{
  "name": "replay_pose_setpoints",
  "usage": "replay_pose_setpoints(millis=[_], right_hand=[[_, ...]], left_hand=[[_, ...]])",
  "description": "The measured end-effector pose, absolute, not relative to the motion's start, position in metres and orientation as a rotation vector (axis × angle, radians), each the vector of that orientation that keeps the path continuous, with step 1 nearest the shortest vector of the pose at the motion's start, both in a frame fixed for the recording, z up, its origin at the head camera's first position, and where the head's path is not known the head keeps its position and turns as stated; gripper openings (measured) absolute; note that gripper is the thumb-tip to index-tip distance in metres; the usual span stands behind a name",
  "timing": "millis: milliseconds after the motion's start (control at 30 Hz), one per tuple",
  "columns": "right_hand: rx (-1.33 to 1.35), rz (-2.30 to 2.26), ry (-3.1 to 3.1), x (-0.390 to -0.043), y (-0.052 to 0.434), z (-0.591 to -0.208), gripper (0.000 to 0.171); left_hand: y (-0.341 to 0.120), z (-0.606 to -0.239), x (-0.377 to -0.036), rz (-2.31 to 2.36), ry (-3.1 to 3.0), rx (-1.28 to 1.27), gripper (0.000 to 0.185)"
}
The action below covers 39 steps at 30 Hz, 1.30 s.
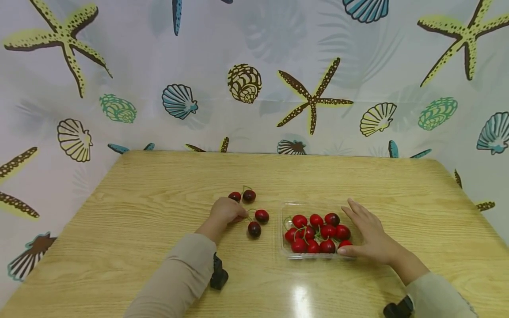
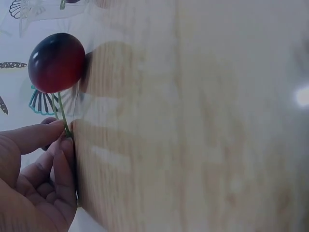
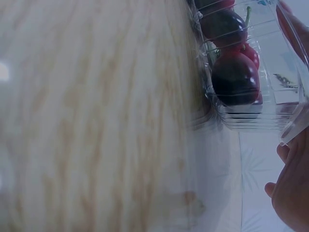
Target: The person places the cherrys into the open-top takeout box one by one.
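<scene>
My left hand (image 1: pixel 226 211) pinches the thin green stems (image 2: pixel 62 113) of two dark red cherries (image 1: pixel 254 229) between thumb and forefinger. Seen from the left wrist, one cherry (image 2: pixel 56 63) looms large beyond the fingertips, close over the table. Just behind this hand lie two more cherries (image 1: pixel 249 195), one partly covered by the hand. On the right, a clear plastic container (image 1: pixel 283 254) holds several red cherries (image 1: pixel 328 231) with stems. My right hand (image 1: pixel 370 236) spans the container's right end, fingers fairly straight, thumb at the front rim.
The container stands on a light wooden table (image 1: pixel 159 185). Behind the table and along its sides hangs a white cloth (image 1: pixel 214 39) printed with shells and starfish. A dark wrist camera (image 1: pixel 218 274) sits under the left sleeve.
</scene>
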State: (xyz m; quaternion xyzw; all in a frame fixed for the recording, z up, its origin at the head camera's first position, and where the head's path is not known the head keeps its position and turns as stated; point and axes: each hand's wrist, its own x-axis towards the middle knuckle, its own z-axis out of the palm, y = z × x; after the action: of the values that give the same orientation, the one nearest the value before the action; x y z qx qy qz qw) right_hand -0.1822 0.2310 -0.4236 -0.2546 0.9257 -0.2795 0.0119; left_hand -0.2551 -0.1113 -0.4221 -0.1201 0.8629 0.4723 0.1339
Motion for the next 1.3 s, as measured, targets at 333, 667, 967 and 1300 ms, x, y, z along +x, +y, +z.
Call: replay_pose_setpoints(millis=[333, 667, 967, 1300], right_hand=[[-0.805, -0.857, 2.894, -0.183, 0.231, -0.423, 0.090], [-0.774, -0.880, 2.877, -0.183, 0.231, -0.423, 0.090], [-0.786, -0.871, 2.887, -0.183, 0.230, -0.424, 0.091], [-0.786, -0.882, 2.877, -0.182, 0.228, -0.421, 0.091]], left_hand=[[-0.117, -0.424, -0.257, 1.211, 2.581, -0.116, 0.009], [-0.124, -0.416, -0.246, 1.540, 2.269, -0.203, 0.007], [-0.132, -0.405, -0.241, 1.519, 2.301, -0.151, 0.012], [-0.129, -0.386, -0.237, 1.626, 2.247, -0.090, 0.019]])
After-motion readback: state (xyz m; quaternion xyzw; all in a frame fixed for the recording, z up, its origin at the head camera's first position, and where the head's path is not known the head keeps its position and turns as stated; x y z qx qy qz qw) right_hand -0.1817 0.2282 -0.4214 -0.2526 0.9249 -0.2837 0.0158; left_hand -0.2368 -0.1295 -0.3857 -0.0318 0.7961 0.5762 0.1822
